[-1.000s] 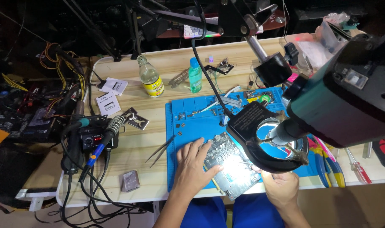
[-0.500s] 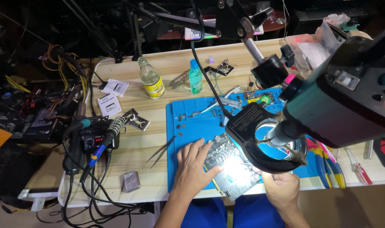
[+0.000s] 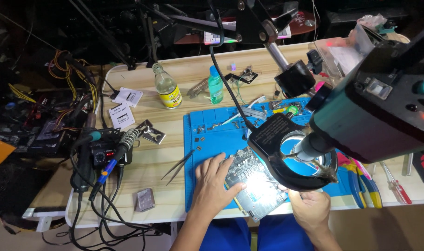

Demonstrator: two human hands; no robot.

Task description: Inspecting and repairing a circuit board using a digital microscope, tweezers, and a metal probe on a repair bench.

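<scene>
The circuit board (image 3: 256, 186) lies on the blue mat (image 3: 221, 135) near the surface's (image 3: 142, 160) front edge, brightly lit under the ring light (image 3: 293, 153). The left hand (image 3: 212, 186) rests flat, fingers spread, on the board's left edge. The right hand (image 3: 309, 209) is at the board's right side; its grip cannot be told. Tweezers (image 3: 177, 166) lie just left of the mat.

Yellow-labelled clear bottle (image 3: 167, 87) left of the blue mat (image 3: 212, 139), small green bottle (image 3: 215, 85) just above the mat, two white square packets (image 3: 128, 96) (image 3: 121, 116) further left of it
</scene>
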